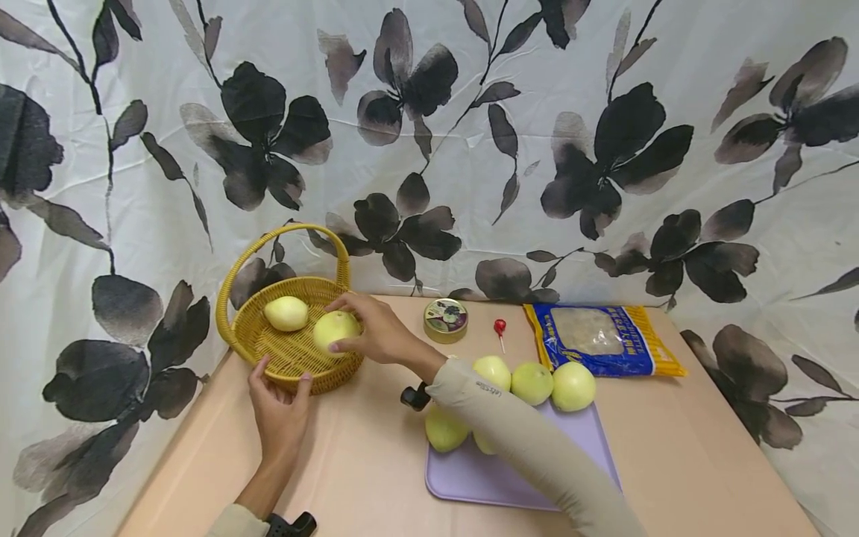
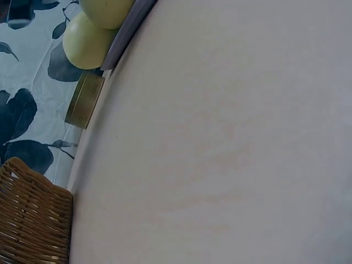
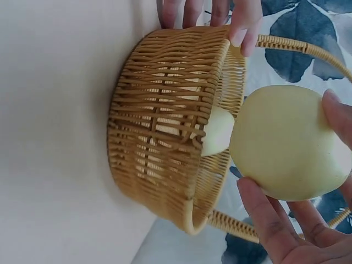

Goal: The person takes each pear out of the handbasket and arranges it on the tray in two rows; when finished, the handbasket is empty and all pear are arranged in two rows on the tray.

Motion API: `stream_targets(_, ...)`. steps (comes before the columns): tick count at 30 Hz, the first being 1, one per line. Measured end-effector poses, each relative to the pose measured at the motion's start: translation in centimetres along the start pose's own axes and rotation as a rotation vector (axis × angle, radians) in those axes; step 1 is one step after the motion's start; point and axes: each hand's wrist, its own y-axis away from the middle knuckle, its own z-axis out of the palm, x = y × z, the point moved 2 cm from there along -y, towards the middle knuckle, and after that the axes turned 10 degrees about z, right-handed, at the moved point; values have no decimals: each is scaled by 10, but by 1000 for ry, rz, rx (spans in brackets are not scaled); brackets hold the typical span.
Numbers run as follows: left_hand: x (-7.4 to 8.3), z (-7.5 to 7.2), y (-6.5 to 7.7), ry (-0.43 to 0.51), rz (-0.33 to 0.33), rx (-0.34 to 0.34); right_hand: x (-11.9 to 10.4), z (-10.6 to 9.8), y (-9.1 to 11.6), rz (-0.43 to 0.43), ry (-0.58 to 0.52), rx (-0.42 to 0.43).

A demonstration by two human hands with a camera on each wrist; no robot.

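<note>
My right hand [image 1: 379,328] holds a pale yellow-green pear [image 1: 336,332] between thumb and fingers. In the right wrist view, that pear [image 3: 291,143] is just above the opening of a woven wicker basket [image 3: 159,121], apart from its rim. A second pear [image 1: 286,314] lies inside the basket [image 1: 335,382], towards its left side. My left hand [image 1: 280,410] grips the basket's near rim, its thumb on the edge and fingers along the outer wall. The left wrist view shows part of the basket [image 2: 33,220] but not the hand.
A purple tray [image 1: 496,481] bears several more pears [image 1: 573,386], partly hidden by my right sleeve. Behind it are a round tin [image 1: 446,321], a red lollipop [image 1: 499,328] and a blue-yellow packet [image 1: 597,339]. The basket's tall handle [image 1: 231,287] arches over the opening; a floral curtain [image 1: 496,149] hangs behind.
</note>
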Motion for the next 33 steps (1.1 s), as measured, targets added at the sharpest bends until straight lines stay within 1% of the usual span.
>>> stream_targets(5, -1, 0, -1, 12, -34, -13, 5, -15, 22, 23, -119, -34)
stream_targets(8, -2, 1, -1, 21, -56, -16, 12, -23, 35, 37, -193, -40)
stream_targets(14, -2, 2, 1, 31, -54, -21, 26, -42, 63, 40, -268, 17)
stream_targets(22, -4, 3, 1, 46, -20, -22, 45, -72, 105, 79, -312, 114)
stream_targets(26, -3, 6, 1, 68, -10, -30, 57, -86, 130, 125, -285, 168)
stream_targets(33, -5, 5, 0, 75, -5, -34, 75, -106, 170, 209, -268, 232)
